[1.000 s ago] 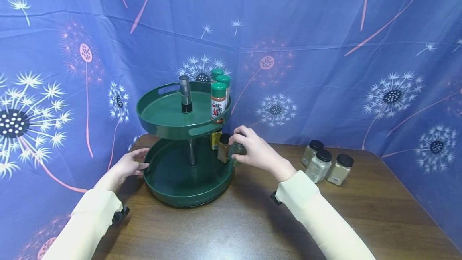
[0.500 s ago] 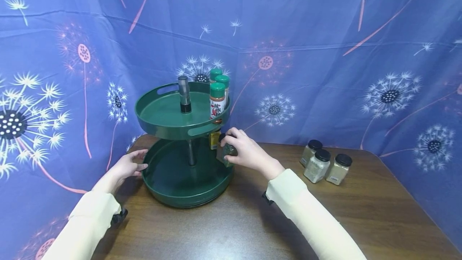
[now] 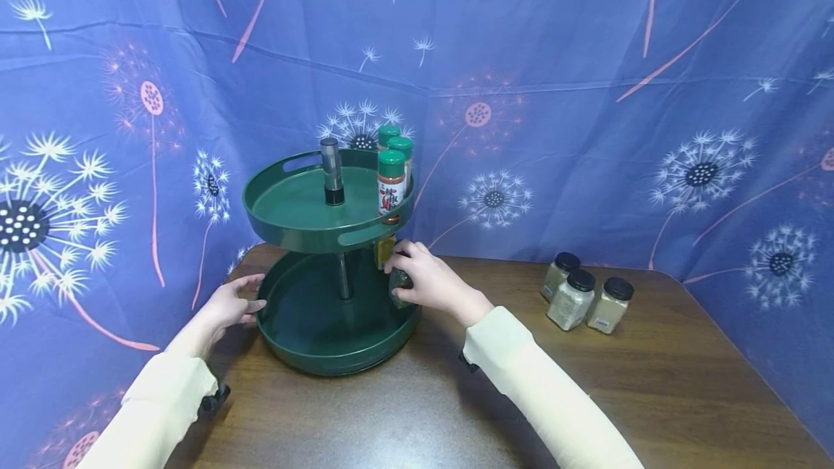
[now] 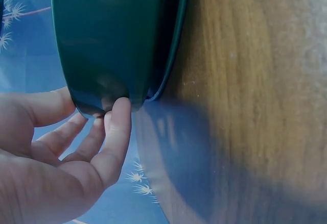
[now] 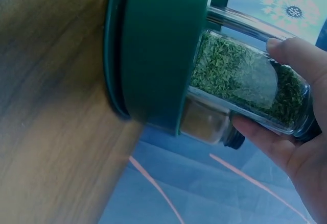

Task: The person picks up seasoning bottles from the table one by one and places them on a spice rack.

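We take our clock face from the lower tray (image 3: 313,358), with 6 o'clock nearest the person. The herb jar (image 5: 230,73) is inside the rim at about 3 o'clock, beneath the overhang of the upper tray (image 3: 300,239). Its base is hidden, so we cannot tell whether it rests on the tray floor. It runs nearly parallel to the post (image 3: 344,277), hence close to upright.

The right-hand grip (image 3: 433,282) pinches the jar near its upper end, thumb and fingers on opposing sides. We judge that this high, sideways hold keeps the base unobstructed and suits the limited headroom.

The left-hand grip (image 3: 228,304) is spread at 9 o'clock, its fingertips touching the outer wall and clasping nothing. We judge that it steadies the tray opposite the right-hand grip.

A brown jar (image 5: 202,119) sits just beside the herb jar; contact is unclear. A yellow item (image 3: 384,253) shows near 1 o'clock. Above, 3 green-capped bottles (image 3: 391,190) line the upper tray between 1 and 4 o'clock. On the bench (image 3: 449,396), 3 black-lidded jars (image 3: 572,304) stand grouped well out at 3 o'clock, a position we judge convenient to the right-hand grip.
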Motion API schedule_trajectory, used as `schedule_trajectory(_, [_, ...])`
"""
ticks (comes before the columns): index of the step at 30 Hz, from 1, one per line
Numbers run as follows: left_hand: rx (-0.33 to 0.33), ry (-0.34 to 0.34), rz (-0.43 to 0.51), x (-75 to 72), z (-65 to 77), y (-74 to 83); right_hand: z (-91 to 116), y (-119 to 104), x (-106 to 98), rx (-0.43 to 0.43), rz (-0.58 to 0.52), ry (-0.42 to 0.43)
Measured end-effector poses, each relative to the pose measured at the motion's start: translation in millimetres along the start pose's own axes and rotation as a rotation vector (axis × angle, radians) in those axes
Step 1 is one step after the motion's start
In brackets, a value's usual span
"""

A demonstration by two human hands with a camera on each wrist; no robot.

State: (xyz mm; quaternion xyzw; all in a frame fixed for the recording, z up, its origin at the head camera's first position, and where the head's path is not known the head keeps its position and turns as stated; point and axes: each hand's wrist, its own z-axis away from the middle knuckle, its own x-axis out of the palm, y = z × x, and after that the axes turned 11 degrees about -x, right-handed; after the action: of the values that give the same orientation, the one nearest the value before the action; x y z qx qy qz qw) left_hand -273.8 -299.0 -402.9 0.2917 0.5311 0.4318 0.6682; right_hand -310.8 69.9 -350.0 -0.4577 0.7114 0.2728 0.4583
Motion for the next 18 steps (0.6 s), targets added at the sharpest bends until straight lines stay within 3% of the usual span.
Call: schedule_trajectory(18, [-0.016, 0.026, 0.043, 5.9, 7.8, -2.7, 2.8, 5.2, 24.5, 0.017, 0.003, -0.005])
